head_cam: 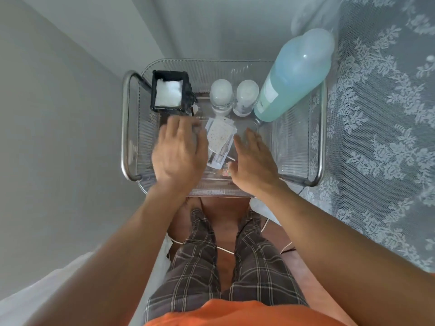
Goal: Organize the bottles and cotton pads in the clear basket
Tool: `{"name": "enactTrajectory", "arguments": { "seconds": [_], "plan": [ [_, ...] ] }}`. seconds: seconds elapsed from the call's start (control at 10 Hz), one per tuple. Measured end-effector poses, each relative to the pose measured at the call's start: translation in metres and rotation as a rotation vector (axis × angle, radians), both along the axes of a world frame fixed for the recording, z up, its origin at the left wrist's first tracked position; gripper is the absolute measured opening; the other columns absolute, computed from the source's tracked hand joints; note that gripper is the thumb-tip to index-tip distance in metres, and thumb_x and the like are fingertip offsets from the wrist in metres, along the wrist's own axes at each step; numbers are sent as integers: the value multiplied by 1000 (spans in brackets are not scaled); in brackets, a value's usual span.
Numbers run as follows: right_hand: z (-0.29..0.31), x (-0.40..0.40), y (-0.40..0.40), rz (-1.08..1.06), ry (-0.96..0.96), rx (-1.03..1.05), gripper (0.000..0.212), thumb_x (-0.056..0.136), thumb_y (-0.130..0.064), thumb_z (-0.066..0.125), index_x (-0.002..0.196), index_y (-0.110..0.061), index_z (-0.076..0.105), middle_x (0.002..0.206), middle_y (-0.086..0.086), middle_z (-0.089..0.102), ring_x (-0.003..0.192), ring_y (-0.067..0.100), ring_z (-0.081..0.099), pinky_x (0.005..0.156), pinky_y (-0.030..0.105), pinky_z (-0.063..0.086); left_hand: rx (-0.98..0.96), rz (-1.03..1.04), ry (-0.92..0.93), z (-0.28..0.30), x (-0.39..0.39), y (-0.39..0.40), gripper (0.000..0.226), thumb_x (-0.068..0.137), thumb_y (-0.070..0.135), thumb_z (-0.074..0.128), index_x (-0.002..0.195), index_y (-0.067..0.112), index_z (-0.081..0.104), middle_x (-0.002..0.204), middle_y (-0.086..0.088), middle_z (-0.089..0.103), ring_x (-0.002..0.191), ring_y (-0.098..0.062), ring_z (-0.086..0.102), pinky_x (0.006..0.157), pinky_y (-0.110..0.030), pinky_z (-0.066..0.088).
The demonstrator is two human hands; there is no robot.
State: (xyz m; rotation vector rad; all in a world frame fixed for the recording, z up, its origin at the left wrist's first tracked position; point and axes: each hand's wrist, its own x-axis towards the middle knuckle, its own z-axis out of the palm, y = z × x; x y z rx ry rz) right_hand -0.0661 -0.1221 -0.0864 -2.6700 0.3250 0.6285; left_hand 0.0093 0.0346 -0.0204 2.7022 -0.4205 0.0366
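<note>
A clear ribbed basket [294, 147] sits on a metal-framed stand. At its back left stands a black box of white cotton pads [170, 93]. Two small clear bottles with white caps [221, 96] [246, 97] stand side by side at the back middle, and a tall blue-green bottle [294, 76] leans at the back right. A flat white packet [220, 142] lies on the basket floor. My left hand [180, 151] hovers blurred over the basket's left part, fingers apart. My right hand [255, 158] is flat and spread just right of the packet. Neither hand holds anything.
The stand's chrome rails [126, 128] run along both sides of the basket. A grey wall is at the left and back, a lace curtain [376, 137] at the right. My legs in checked trousers stand on a brown floor with a white cable.
</note>
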Motion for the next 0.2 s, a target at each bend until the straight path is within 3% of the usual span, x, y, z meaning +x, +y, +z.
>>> {"name": "enactTrajectory", "arguments": {
  "seconds": [0.1,0.2],
  "plan": [
    [-7,0,7,22,30,-5,87,98,-40,56,163,-18,3,173,15,-5,158,37,-4,127,52,10,52,-117,100,-20,-19,-2,20,96,29,55,106,13,62,103,-6,59,87,-27,57,63,-38,48],
    [-16,4,7,30,29,-12,92,98,-40,57,163,-19,-3,172,12,-12,158,36,-11,127,53,4,242,-152,256,-45,-23,-6,33,96,33,52,124,15,53,125,-6,53,109,-28,55,87,-44,49]
  ]
}}
